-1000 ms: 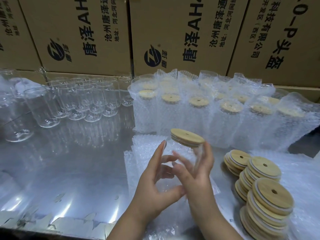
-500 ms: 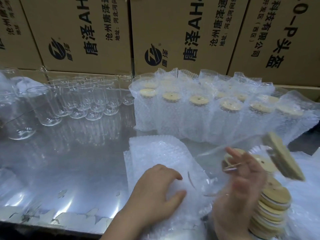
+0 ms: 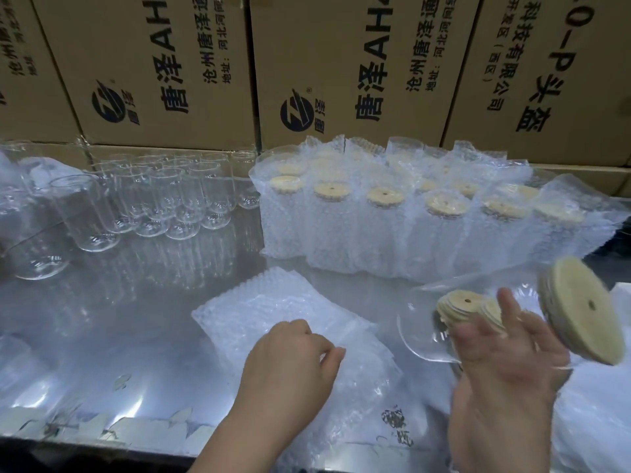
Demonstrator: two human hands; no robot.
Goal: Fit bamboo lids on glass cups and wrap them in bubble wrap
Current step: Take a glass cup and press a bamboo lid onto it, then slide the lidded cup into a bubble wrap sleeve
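Note:
My right hand (image 3: 505, 356) holds a glass cup (image 3: 430, 322) tipped on its side at the right, its bamboo lid (image 3: 580, 308) fitted and facing right. My left hand (image 3: 290, 356) rests on a stack of bubble wrap bags (image 3: 273, 308) in front of me, thumb and fingers pinching the top sheet. A pile of loose bamboo lids (image 3: 457, 305) shows behind my right fingers, seen through the glass. Bare glass cups (image 3: 164, 199) stand at the back left. Lidded cups wrapped in bubble wrap (image 3: 392, 216) stand in rows at the back right.
Cardboard boxes (image 3: 164, 70) with printed lettering form a wall behind the shiny metal table (image 3: 102, 336). More bubble wrap (image 3: 594, 421) lies at the right edge. The table's front edge runs along the bottom left.
My right hand carried the lidded cup from the centre to the right and tipped it sideways. My left hand let go of the cup and dropped onto the bubble wrap stack.

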